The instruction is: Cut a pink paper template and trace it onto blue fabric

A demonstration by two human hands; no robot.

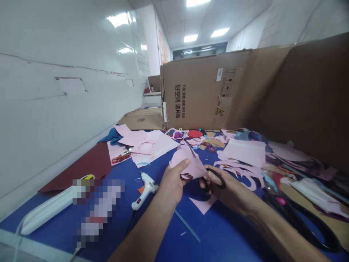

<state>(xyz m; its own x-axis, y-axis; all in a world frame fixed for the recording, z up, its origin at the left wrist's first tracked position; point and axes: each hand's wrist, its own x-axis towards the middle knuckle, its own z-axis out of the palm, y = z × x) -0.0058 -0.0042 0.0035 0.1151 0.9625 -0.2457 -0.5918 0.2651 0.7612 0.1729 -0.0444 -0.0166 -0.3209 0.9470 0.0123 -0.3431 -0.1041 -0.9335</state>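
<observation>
My left hand (174, 182) grips a piece of pink sheet (185, 160), thumb on top and fingers beneath it. It is held up above the blue table, near the middle of the view. My right hand (218, 187) has its fingers in the black handles of a pair of scissors (216, 177). The blades pass at the sheet, and a grey blade tip (191, 150) shows over its upper part. How far the blades are apart is hidden. Below the hands lies a small pink offcut (203, 205), beside a thin blue strip (187, 225).
A white glue gun (144, 189) lies left of my left arm. Large black-handled shears (300, 218) rest at the right. Pink sheets (160, 143) and cut scraps (240, 169) cover the back of the blue table (166, 247). A tall cardboard box (201, 94) stands behind.
</observation>
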